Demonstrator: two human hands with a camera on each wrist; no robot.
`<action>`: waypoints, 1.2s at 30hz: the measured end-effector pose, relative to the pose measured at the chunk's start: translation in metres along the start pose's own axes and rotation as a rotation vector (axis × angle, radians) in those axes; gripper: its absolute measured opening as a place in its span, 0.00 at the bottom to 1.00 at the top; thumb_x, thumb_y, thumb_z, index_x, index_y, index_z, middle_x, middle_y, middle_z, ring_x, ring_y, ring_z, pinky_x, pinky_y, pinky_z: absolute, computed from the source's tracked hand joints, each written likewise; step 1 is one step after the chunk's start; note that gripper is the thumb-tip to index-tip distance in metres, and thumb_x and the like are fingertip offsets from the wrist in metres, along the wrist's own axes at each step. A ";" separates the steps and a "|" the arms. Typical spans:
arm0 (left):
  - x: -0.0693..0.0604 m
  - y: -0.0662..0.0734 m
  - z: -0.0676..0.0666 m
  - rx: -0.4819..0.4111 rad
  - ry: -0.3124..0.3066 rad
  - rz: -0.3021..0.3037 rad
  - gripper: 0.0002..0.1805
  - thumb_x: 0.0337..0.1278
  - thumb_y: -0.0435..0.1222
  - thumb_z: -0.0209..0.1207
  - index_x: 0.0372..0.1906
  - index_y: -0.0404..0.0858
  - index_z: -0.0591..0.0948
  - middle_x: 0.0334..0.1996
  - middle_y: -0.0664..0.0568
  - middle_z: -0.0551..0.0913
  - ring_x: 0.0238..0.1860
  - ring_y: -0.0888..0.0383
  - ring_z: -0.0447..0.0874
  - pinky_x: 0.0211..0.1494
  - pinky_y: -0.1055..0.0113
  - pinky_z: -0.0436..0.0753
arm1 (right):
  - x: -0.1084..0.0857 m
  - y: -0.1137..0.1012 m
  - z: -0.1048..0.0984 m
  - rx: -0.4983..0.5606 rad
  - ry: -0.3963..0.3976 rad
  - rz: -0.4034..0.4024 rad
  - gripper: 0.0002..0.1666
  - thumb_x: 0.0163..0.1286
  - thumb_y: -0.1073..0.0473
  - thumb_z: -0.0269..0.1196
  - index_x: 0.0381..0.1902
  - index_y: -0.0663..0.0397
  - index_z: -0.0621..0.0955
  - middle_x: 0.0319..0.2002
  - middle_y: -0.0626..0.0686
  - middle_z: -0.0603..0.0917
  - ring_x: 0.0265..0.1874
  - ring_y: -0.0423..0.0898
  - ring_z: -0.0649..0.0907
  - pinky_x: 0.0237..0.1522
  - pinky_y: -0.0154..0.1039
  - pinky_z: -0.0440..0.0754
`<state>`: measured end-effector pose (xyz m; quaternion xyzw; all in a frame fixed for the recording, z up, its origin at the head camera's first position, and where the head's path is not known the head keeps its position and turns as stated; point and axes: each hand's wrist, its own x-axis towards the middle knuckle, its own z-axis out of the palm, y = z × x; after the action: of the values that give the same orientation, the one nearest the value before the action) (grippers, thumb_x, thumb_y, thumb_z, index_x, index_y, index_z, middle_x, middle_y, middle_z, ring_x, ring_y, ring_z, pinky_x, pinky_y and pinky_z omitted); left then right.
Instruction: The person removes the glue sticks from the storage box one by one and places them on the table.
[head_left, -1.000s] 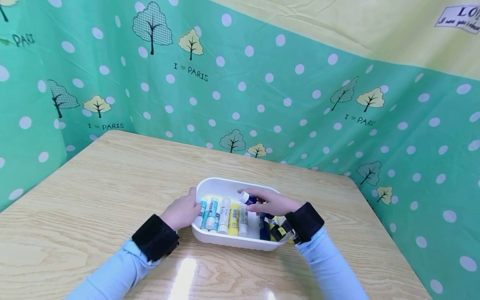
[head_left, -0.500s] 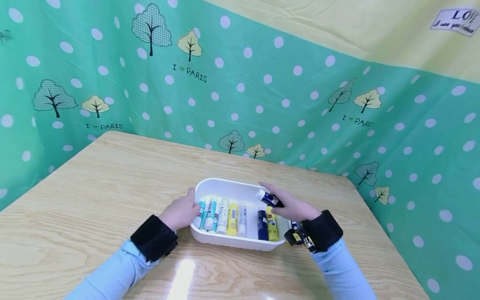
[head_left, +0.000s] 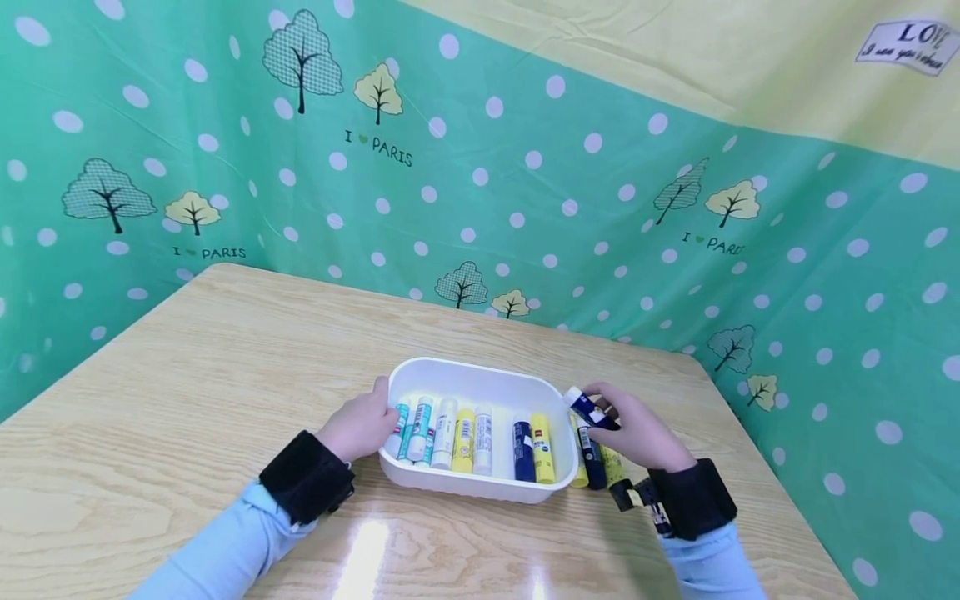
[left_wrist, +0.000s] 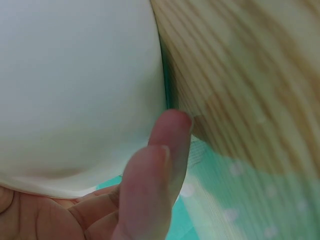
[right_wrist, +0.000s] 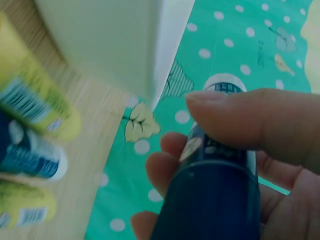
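A white tray [head_left: 480, 485] holds a row of glue sticks: teal ones at the left, then a white one [head_left: 444, 433], a yellow one [head_left: 462, 440], another white one, a dark blue one [head_left: 523, 450] and a yellow one [head_left: 542, 448]. The left hand [head_left: 358, 423] grips the tray's left end; the left wrist view shows its fingers against the white wall [left_wrist: 75, 90]. Just past the tray's right end, the right hand [head_left: 637, 429] holds a dark blue glue stick with a white end [head_left: 592, 410] between thumb and fingers, as the right wrist view [right_wrist: 212, 200] also shows.
On the table [head_left: 247, 358], right of the tray and partly under the right hand, lie a dark blue glue stick [head_left: 592, 461] and yellow ones [head_left: 613, 467]. A green dotted curtain [head_left: 450, 192] hangs behind the table.
The right hand has moved right with the dark blue glue stick, from over the tray to beyond its right end, uncovering the sticks below. The left hand stays on the tray.
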<state>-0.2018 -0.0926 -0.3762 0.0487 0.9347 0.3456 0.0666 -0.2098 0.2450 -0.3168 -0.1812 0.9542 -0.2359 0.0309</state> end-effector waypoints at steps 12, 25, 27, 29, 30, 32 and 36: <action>0.000 -0.001 -0.003 0.015 -0.006 0.000 0.26 0.56 0.36 0.40 0.56 0.25 0.52 0.23 0.44 0.72 0.17 0.56 0.68 0.19 0.67 0.65 | -0.025 0.038 -0.011 0.017 0.110 0.152 0.38 0.56 0.60 0.57 0.62 0.56 0.54 0.37 0.62 0.72 0.29 0.47 0.73 0.24 0.35 0.71; -0.001 0.002 -0.003 0.017 -0.021 -0.005 0.27 0.56 0.36 0.40 0.57 0.25 0.51 0.24 0.43 0.73 0.18 0.56 0.69 0.19 0.68 0.65 | -0.021 0.056 -0.005 0.019 0.088 0.265 0.41 0.58 0.60 0.54 0.64 0.63 0.48 0.47 0.66 0.67 0.36 0.52 0.70 0.27 0.36 0.70; -0.001 0.003 -0.003 0.016 -0.023 -0.007 0.27 0.56 0.36 0.40 0.57 0.25 0.51 0.25 0.43 0.73 0.18 0.56 0.69 0.19 0.68 0.65 | -0.020 0.061 -0.003 0.018 0.069 0.288 0.40 0.59 0.59 0.53 0.64 0.63 0.48 0.49 0.67 0.66 0.38 0.53 0.70 0.28 0.37 0.70; -0.001 0.003 -0.003 0.017 -0.025 -0.011 0.27 0.56 0.36 0.40 0.57 0.26 0.51 0.25 0.43 0.73 0.18 0.56 0.69 0.19 0.68 0.65 | -0.018 0.068 0.001 0.017 0.052 0.310 0.39 0.59 0.59 0.53 0.64 0.63 0.49 0.48 0.68 0.67 0.38 0.54 0.72 0.28 0.38 0.71; -0.001 0.003 -0.004 0.017 -0.026 -0.011 0.27 0.56 0.36 0.40 0.57 0.26 0.50 0.25 0.43 0.73 0.18 0.56 0.69 0.19 0.68 0.65 | -0.016 0.070 0.002 0.017 0.043 0.323 0.39 0.59 0.59 0.52 0.63 0.63 0.49 0.48 0.69 0.67 0.38 0.54 0.72 0.29 0.39 0.72; -0.001 0.003 -0.004 0.019 -0.027 -0.009 0.27 0.56 0.36 0.40 0.57 0.26 0.50 0.25 0.43 0.73 0.17 0.56 0.69 0.19 0.68 0.65 | -0.015 0.074 0.006 0.019 0.023 0.348 0.39 0.58 0.59 0.52 0.63 0.63 0.49 0.48 0.70 0.68 0.39 0.55 0.73 0.30 0.41 0.72; -0.001 0.003 -0.004 0.018 -0.032 -0.007 0.27 0.56 0.36 0.40 0.58 0.26 0.50 0.24 0.44 0.72 0.16 0.56 0.68 0.19 0.68 0.65 | -0.012 0.078 0.012 0.028 -0.012 0.408 0.38 0.58 0.58 0.52 0.63 0.63 0.51 0.49 0.71 0.67 0.42 0.58 0.73 0.34 0.44 0.73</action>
<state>-0.2012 -0.0933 -0.3716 0.0514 0.9368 0.3363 0.0821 -0.2223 0.3082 -0.3636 0.0147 0.9676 -0.2370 0.0861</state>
